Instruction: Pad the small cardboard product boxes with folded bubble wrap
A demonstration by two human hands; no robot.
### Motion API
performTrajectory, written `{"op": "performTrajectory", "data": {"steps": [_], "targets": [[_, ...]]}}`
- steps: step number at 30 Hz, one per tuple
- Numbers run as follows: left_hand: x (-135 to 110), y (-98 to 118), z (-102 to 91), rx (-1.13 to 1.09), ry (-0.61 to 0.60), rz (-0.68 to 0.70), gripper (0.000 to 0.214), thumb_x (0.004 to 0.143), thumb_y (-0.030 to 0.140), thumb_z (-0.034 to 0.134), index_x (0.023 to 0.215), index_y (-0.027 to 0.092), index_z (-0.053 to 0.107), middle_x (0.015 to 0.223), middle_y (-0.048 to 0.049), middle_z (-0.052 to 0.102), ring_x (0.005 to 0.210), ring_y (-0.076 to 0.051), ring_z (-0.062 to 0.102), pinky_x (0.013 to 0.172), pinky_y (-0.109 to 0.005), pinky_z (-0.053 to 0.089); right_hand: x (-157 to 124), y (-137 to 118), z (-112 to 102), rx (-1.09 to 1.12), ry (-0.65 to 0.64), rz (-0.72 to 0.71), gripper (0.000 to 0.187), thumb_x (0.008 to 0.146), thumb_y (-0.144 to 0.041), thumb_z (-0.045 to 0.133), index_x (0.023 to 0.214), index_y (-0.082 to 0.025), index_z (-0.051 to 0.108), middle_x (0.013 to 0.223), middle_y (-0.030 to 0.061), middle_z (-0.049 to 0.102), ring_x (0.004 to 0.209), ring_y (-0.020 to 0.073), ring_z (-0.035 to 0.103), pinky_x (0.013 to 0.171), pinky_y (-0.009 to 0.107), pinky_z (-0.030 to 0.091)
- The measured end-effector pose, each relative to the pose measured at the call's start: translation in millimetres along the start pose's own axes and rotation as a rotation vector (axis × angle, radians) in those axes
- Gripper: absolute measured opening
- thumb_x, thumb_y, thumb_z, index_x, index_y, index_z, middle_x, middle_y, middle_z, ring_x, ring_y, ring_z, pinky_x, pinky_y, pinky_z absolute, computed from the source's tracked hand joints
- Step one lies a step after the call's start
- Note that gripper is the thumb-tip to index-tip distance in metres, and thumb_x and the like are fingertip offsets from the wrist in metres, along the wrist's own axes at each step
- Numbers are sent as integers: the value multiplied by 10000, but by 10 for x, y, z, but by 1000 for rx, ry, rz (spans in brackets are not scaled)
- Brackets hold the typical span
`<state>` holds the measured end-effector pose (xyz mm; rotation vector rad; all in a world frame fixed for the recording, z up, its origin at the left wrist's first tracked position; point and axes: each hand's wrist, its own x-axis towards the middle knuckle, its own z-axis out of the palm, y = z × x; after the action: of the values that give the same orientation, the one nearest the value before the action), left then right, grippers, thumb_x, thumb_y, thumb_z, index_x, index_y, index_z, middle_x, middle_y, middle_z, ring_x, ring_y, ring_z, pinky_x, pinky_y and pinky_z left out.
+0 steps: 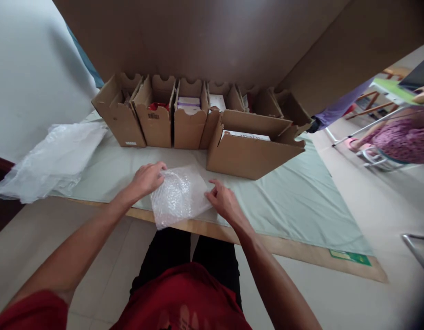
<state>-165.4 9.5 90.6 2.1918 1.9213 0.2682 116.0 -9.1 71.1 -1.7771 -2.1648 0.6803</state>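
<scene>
A clear bubble-wrap sheet (179, 195) lies on the pale green cloth at the table's near edge, its lower corner hanging over the wood. My left hand (148, 178) rests on the sheet's upper left corner with the fingers curled onto it. My right hand (223, 199) pinches the sheet's right edge. Whether anything is wrapped inside the sheet is not visible.
A row of open cardboard bins (155, 121) with boxed goods stands behind, and a wider open cardboard box (249, 156) sits just beyond my right hand. Crumpled clear plastic (50, 160) lies at the left. A seated person (402, 137) is at the far right.
</scene>
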Motion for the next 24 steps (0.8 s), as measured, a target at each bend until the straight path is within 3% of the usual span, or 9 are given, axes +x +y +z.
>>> {"op": "performTrajectory", "data": {"steps": [3, 6, 10, 12, 15, 18, 24], "targets": [[376, 127, 18, 65, -52, 167, 428, 839, 138, 510, 1243, 203, 638, 1066, -88, 746, 1080, -283, 656, 928, -394, 482, -250, 109, 57, 120, 43, 45, 475, 902, -266, 577, 1371, -193, 565, 799, 5, 728, 724, 200, 680, 681, 300, 459], [526, 239, 90, 139, -66, 206, 450, 819, 125, 529, 1253, 149, 645, 1159, -160, 708, 1166, -338, 604, 988, -468, 452, -403, 208, 89, 81, 118, 42, 423, 905, -293, 576, 1310, -175, 610, 899, 49, 742, 745, 209, 683, 718, 334, 490], [265, 378, 234, 95, 174, 263, 488, 855, 181, 555, 1341, 167, 605, 1411, -182, 589, 1341, -365, 493, 1101, -531, 376, -379, 208, 51, -36, 341, -108, 337, 953, -305, 511, 1227, -183, 664, 1146, 142, 725, 1000, 286, 687, 892, 454, 514], [57, 473, 332, 55, 241, 318, 495, 920, 221, 521, 1411, 173, 557, 1538, -171, 495, 1450, -352, 404, 1171, -538, 316, -241, 108, 67, -62, 356, -226, 377, 966, -263, 478, 1302, -191, 634, 1309, 156, 675, 1192, 308, 630, 995, 490, 488], [-164, 588, 515, 46, 172, 354, 505, 984, 299, 488, 1469, 162, 504, 1625, -172, 397, 1526, -335, 316, 1228, -545, 246, 46, -91, 199, -116, 244, -310, 485, 951, -189, 462, 1427, -171, 552, 1513, 147, 545, 1400, 302, 490, 1090, 487, 445], [-248, 576, 696, 67, 64, 313, 538, 1010, 391, 470, 1493, 156, 478, 1629, -187, 391, 1539, -341, 302, 1238, -572, 222, 253, -186, 387, -182, 130, -293, 506, 968, -219, 468, 1461, -116, 519, 1563, 178, 488, 1474, 319, 404, 1133, 499, 405], [-298, 460, 813, 92, 34, 256, 625, 999, 507, 487, 1546, 211, 428, 1662, -173, 335, 1555, -389, 247, 1233, -648, 143, 260, -74, 535, -244, 132, -291, 529, 1025, -356, 448, 1483, -97, 500, 1585, 197, 456, 1507, 310, 355, 1215, 502, 277]]}}
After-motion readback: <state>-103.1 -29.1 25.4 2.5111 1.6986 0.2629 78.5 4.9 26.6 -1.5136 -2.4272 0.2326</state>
